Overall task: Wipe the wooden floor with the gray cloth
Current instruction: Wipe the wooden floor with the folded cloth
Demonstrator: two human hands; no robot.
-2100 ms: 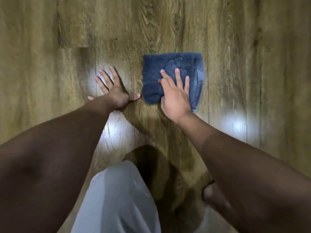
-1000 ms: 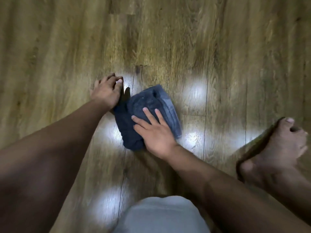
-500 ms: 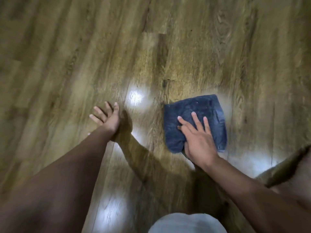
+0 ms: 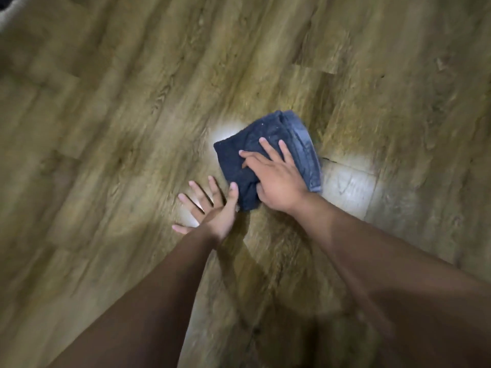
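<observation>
Item 1: wooden floor (image 4: pixel 111 123). Plank surface with brown grain, the boards running on a slant through the head view. Bright glare patches lie beside the cloth's far-left corner, under the left hand, and on the plank to the right of the cloth. A short dark mark shows in the board seam just right of the cloth. The picture is somewhat blurred toward its edges.

Item 2: gray cloth (image 4: pixel 268 144). Dark blue-gray, folded into a thick pad with a paler, layered hem along its right side. It lies flat on the floor near the middle of the view, no edge of the floor close to it. Nothing lies on it but the right hand.

Item 3: right hand (image 4: pixel 279 181). Palm down on the near half of the cloth, fingers straight and a little spread, reaching toward the far edge. The thumb is tucked at the cloth's near edge; whether it grips the fold cannot be told.

Item 4: left hand (image 4: pixel 212 211). Flat on the bare floor just left of the cloth's near corner, fingers spread wide and holding nothing. Its rightmost digit lies along the cloth's left edge, touching or nearly so.
</observation>
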